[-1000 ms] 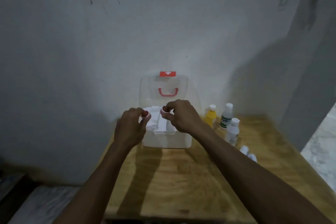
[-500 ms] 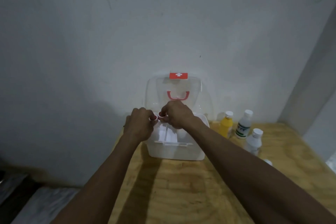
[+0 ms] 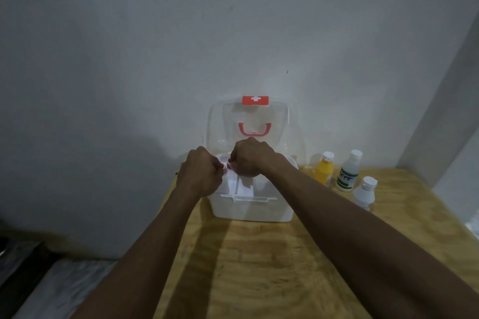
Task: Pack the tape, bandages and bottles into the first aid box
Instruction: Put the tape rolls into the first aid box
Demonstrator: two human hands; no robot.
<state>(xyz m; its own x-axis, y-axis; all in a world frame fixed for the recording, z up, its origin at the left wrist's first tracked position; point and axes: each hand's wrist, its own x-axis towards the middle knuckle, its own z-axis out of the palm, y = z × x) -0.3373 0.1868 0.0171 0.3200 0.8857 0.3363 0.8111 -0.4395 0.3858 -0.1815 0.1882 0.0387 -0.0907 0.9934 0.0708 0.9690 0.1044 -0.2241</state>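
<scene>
Fingers of both hands are curled over the open first aid box (image 3: 251,211), each pinching a small red-cored roll of tape. The left hand (image 3: 201,176) holds its tape roll (image 3: 224,169) at the thumb side, knuckles up, fist rolled slightly inward. The right hand (image 3: 250,159) pinches the second tape roll (image 3: 230,163) at its fingertips, back of the hand toward the camera, wrist bent down over the box's inner tray. The two rolls sit almost touching, just above the tray's rear left part; how much of each roll is inside the tray cannot be told, since the fingers hide most of them. Both forearms stretch out from 6 o'clock, the left from the lower left, the right crossing from the lower right, meeting over the box.

The box is white with a clear lid (image 3: 285,122) standing upright against the wall (image 3: 129,85), a red handle (image 3: 254,129) and a red cross label (image 3: 255,100) on the lid. It stands on a wooden table (image 3: 259,267) at 12 o'clock from the viewer. At 3 o'clock from the box, apart from it, stand three bottles: a yellow bottle (image 3: 324,172) nearest, a white bottle with a green label (image 3: 348,172) beside it, and a smaller white bottle (image 3: 365,193) in front of that one.
</scene>
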